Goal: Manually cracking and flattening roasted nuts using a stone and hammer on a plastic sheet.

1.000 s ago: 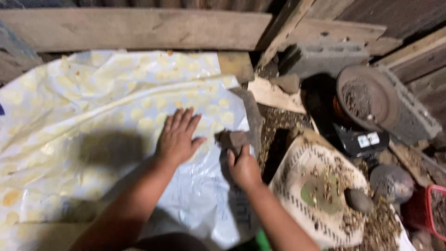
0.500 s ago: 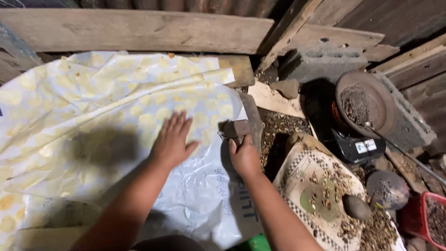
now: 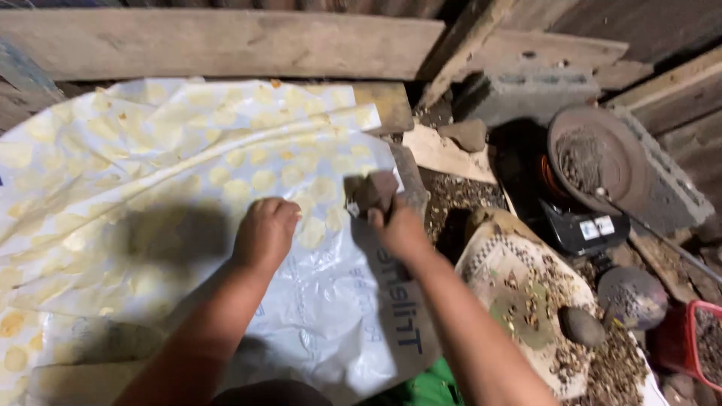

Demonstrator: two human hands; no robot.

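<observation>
A white plastic sheet (image 3: pixel 150 188) dotted with flattened yellow discs covers the left and middle of the view. My left hand (image 3: pixel 265 229) rests on the sheet with its fingers curled under, pressing on it. My right hand (image 3: pixel 397 225) grips a brownish stone (image 3: pixel 374 191) and holds it upright over the sheet's right edge. Several yellow discs (image 3: pixel 259 180) lie just beyond both hands.
A woven tray (image 3: pixel 526 301) with seeds, husks and a grey stone (image 3: pixel 581 325) sits at the right. Behind it are a round dark pan (image 3: pixel 594 158), a black device (image 3: pixel 583 229), a concrete block (image 3: pixel 519 94), a red container (image 3: pixel 696 342) and wooden planks (image 3: pixel 218 41).
My left hand went from spread flat to curled on the sheet. My right hand has lifted the stone slightly and shifted it up over the sheet's edge.
</observation>
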